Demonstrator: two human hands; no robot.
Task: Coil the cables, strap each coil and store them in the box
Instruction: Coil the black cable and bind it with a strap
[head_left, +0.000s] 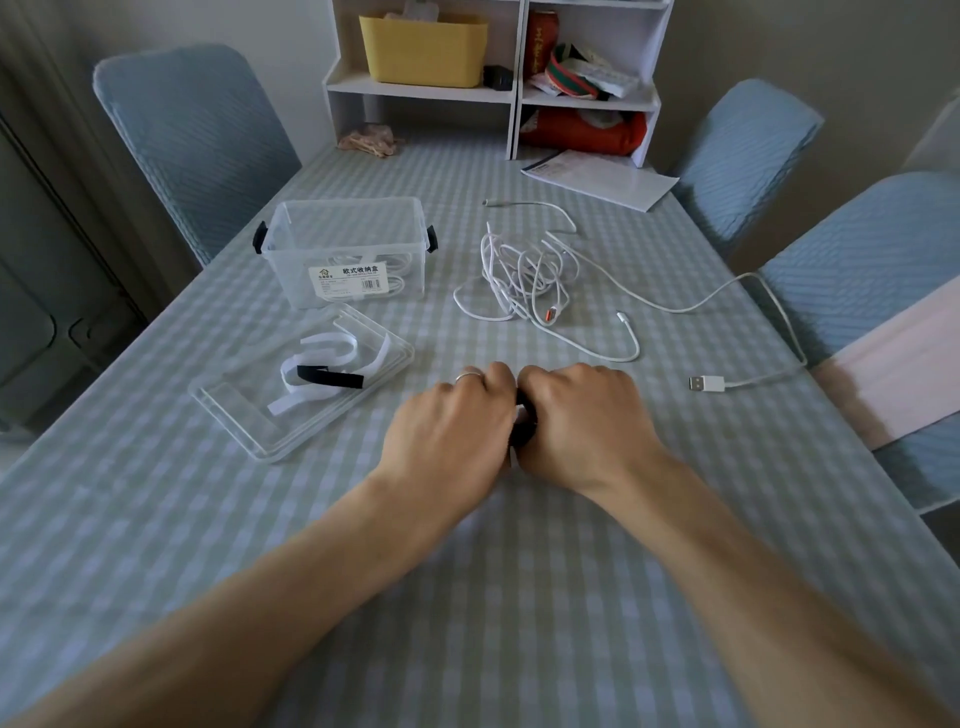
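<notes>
Both hands meet at frame centre, knuckles up, pressed side by side on the checked tablecloth (156, 519). Left hand (452, 426) and right hand (582, 421) have fingers curled tight around something small between them; only a sliver of black strap (523, 434) and a bit of white show in the gap. Likely a coiled cable being strapped, but the coil itself is hidden, so that is a judgement.

Step in hand: strapping one coil. The next move calls for closing the strap snug, then carrying the bundle up-left to the box.

Containers:
- Clear storage box (345, 249), upper left of centre, open, black latches on both ends. White coiled cable visible through the wall, so at least one coil looks stored already. Count unclear.
- Clear lid (244, 415), flat on the table just below the box, used as a tray. Holds loose white straps (332, 358) and one black strap piece (330, 378).
- Yellow bin (423, 49) on the white shelf unit (431, 93), top of frame; contents not readable.

Still to do: tangled white cable pile (524, 273), right of the box, uncoiled. A long lead with USB plug (706, 384) runs out to the right edge of the table.

Task looks partway through; the tangle needs separating before coiling.
</notes>
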